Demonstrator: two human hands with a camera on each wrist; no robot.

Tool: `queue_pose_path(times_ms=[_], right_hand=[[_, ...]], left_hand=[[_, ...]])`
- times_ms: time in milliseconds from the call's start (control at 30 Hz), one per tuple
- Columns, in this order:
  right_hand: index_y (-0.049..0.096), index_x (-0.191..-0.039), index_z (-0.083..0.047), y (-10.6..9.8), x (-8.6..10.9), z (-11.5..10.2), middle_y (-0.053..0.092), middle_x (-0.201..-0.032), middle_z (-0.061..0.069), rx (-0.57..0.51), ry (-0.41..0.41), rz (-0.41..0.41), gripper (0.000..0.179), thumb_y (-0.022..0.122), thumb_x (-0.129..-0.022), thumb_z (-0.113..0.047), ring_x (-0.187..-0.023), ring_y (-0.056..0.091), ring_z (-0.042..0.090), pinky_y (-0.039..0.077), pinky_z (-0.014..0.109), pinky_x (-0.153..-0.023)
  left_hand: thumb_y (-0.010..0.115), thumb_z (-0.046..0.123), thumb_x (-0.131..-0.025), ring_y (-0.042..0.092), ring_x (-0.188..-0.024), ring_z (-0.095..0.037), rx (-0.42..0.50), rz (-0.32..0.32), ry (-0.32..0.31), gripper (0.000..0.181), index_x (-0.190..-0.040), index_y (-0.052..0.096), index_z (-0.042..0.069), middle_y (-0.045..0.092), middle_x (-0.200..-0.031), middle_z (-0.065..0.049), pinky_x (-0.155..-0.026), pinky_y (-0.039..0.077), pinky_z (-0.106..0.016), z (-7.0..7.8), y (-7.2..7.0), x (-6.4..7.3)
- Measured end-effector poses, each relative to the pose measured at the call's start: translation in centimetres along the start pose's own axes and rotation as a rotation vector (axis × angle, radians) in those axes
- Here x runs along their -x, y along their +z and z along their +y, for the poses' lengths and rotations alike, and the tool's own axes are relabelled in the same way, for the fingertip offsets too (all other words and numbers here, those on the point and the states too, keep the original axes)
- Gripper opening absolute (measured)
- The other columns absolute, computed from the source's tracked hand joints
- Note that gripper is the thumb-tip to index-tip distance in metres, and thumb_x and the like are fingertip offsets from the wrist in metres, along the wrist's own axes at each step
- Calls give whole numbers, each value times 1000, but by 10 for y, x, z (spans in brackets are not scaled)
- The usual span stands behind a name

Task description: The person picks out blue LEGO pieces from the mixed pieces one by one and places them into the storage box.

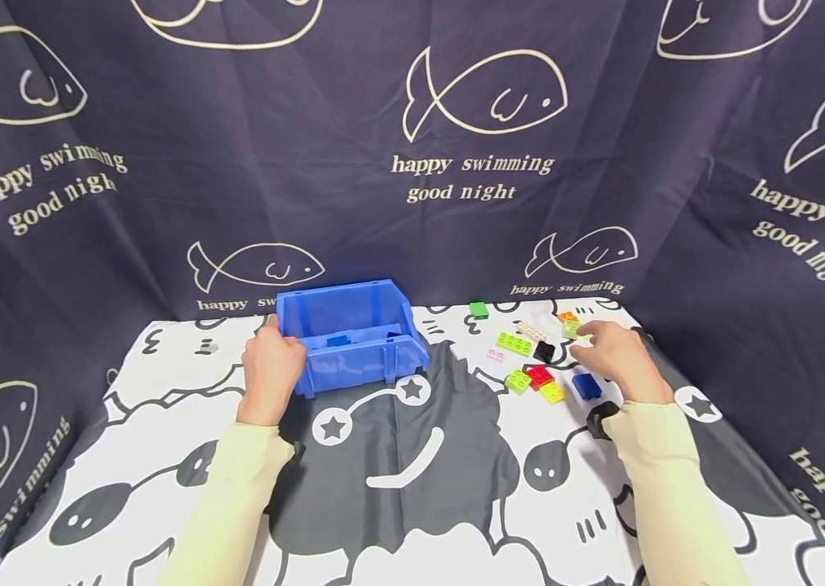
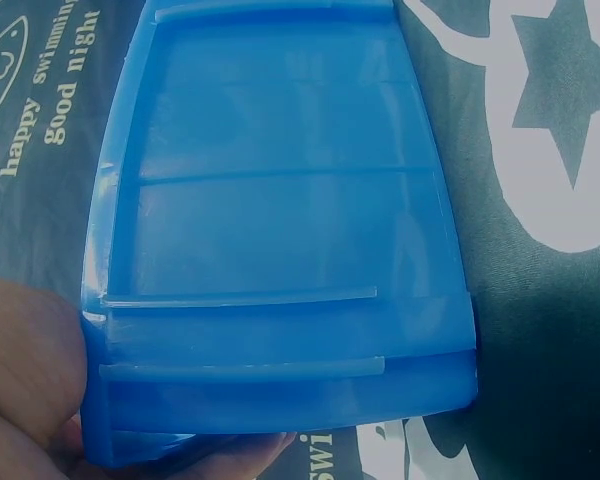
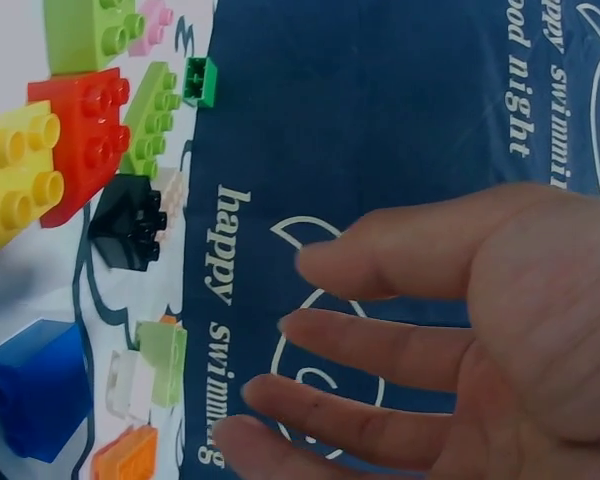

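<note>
A blue plastic storage bin (image 1: 350,368) stands at the back of the cloth, left of centre. My left hand (image 1: 269,370) grips its left side wall at the rim; in the left wrist view that wall (image 2: 280,235) fills the middle, with fingertips showing at its lower edge. A blue piece (image 1: 338,340) lies inside the bin. At the right, my right hand (image 1: 621,360) reaches over the cloth beside a light green brick (image 1: 570,329) and an orange brick (image 1: 567,316). Its fingers are extended and spread in the right wrist view, holding nothing.
Loose bricks lie left of my right hand: red (image 1: 540,375), yellow (image 1: 552,392), black (image 1: 544,351), blue (image 1: 587,386), pink (image 1: 495,355) and several more. A green brick (image 1: 479,310) sits near the back curtain (image 1: 471,236). Curtains also rise at both sides.
</note>
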State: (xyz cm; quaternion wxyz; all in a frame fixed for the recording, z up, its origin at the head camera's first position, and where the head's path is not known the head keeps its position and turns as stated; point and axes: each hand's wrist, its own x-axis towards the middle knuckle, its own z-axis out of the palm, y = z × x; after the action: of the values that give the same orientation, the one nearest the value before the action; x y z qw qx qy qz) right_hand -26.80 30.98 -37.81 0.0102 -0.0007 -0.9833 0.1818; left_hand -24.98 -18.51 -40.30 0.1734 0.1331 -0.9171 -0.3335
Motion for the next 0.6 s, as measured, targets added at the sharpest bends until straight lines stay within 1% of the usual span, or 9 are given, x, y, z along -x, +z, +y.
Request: queue_pose_path(times_ms=[67, 133, 267, 367, 433, 500, 600], right_hand=[[63, -131, 4, 2, -1, 4, 67, -116, 32, 4, 19, -42, 52, 61, -89, -26, -98, 64, 44, 51, 55, -81], [62, -132, 4, 5, -3, 7, 67, -116, 31, -5, 38, -82, 54, 61, -88, -26, -98, 64, 42, 51, 54, -83], [61, -133, 5, 11, -7, 10, 64, -128, 32, -2, 76, -155, 55, 64, -89, -28, -106, 62, 43, 49, 60, -92], [61, -134, 3, 15, -9, 13, 59, -135, 31, 14, 128, -210, 56, 66, -89, -30, -111, 59, 44, 47, 62, -96], [61, -134, 3, 16, -9, 14, 60, -134, 30, 12, 157, -233, 56, 67, -88, -30, -110, 59, 42, 48, 62, -94], [61, -133, 2, 17, -8, 15, 61, -130, 28, -2, 197, -260, 56, 67, -87, -30, -106, 59, 40, 49, 60, -89], [64, -127, 1, 18, -7, 17, 62, -120, 24, -29, 233, -280, 50, 67, -86, -27, -98, 60, 36, 51, 52, -79]], left_hand=[[46, 11, -89, 63, -102, -60, 1, -4, -5, 45, -129, 59, -4, 66, -113, -38, -85, 47, -64, 0, 0, 0], [46, 11, -89, 63, -102, -60, 2, -6, -7, 46, -131, 59, -4, 66, -114, -38, -86, 47, -64, 0, 0, 0], [46, 11, -89, 63, -101, -60, 7, -2, -2, 43, -127, 60, -5, 66, -113, -38, -85, 47, -65, 0, -1, 0], [46, 10, -89, 64, -100, -60, 9, 0, 1, 40, -123, 61, -5, 67, -111, -37, -84, 47, -65, 0, -1, 0], [46, 11, -89, 64, -101, -60, 9, -1, -1, 40, -123, 61, -4, 67, -111, -38, -84, 47, -65, 0, -1, 0], [46, 11, -89, 63, -101, -60, 6, -6, -8, 42, -125, 60, -4, 66, -112, -38, -85, 47, -65, 1, -1, 0], [46, 11, -90, 63, -103, -61, 2, -12, -11, 45, -130, 59, -4, 66, -114, -38, -86, 47, -65, 1, -2, 0]])
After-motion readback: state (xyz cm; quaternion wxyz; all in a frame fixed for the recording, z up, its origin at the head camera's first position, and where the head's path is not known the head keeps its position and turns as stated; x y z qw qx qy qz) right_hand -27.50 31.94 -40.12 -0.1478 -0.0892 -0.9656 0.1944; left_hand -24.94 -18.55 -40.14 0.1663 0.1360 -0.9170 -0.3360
